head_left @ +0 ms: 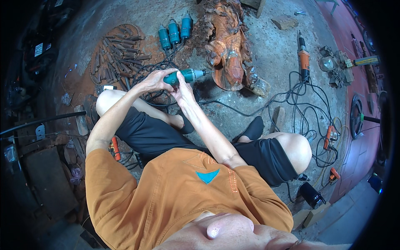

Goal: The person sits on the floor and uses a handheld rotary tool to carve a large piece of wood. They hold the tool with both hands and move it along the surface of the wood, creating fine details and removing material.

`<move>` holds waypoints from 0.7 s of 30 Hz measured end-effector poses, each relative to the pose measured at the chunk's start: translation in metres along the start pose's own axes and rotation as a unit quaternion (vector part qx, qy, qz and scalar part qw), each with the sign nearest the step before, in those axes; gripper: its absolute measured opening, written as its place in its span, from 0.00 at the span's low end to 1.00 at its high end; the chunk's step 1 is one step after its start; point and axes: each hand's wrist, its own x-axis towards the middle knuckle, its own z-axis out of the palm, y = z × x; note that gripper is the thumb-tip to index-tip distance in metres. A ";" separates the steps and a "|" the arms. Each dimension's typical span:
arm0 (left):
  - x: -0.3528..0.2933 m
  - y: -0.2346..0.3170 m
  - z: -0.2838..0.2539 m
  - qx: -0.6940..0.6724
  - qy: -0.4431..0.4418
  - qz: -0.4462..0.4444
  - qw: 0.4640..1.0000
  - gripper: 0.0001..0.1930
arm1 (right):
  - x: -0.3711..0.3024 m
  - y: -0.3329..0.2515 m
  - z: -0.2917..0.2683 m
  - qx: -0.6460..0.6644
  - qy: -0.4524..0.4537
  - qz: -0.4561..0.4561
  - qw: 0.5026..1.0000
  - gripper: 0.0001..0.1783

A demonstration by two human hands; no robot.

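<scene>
My left hand [157,81] is curled round the back of the teal grinder [190,76] and my right hand [183,91] closes on its body nearer the nose, with no gap I can see in either hold, though the undersides are hidden; 2 hands probably keep the bit steadier than 1. The grinder is held above the floor, past my knees, its bit aimed at the near left edge of the carving [234,75]; whether it touches I can't tell. The carving lies lengthwise ahead of me, likely so its near end is in reach. 3 spare grinders [173,31] stand together beyond, perhaps for quick swaps. To my left, the rods [118,60] and cords [164,62] crowd things; the wider room is the concrete [279,62] between the carving and the orange tool [304,62].
</scene>
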 end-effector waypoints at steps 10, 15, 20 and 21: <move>0.000 -0.003 0.001 -0.006 -0.028 0.006 1.000 0.44 | -0.006 0.005 -0.004 -0.014 0.008 0.006 1.000 0.35; -0.004 0.000 -0.001 -0.010 -0.034 0.004 0.999 0.45 | -0.021 0.003 0.006 0.000 0.020 -0.009 1.000 0.30; -0.004 0.006 -0.003 -0.003 -0.052 0.009 0.999 0.45 | -0.028 0.005 0.007 0.011 0.024 -0.012 1.000 0.30; -0.004 0.008 -0.004 -0.002 -0.055 0.010 0.998 0.45 | -0.031 0.005 0.007 0.011 0.016 -0.014 1.000 0.30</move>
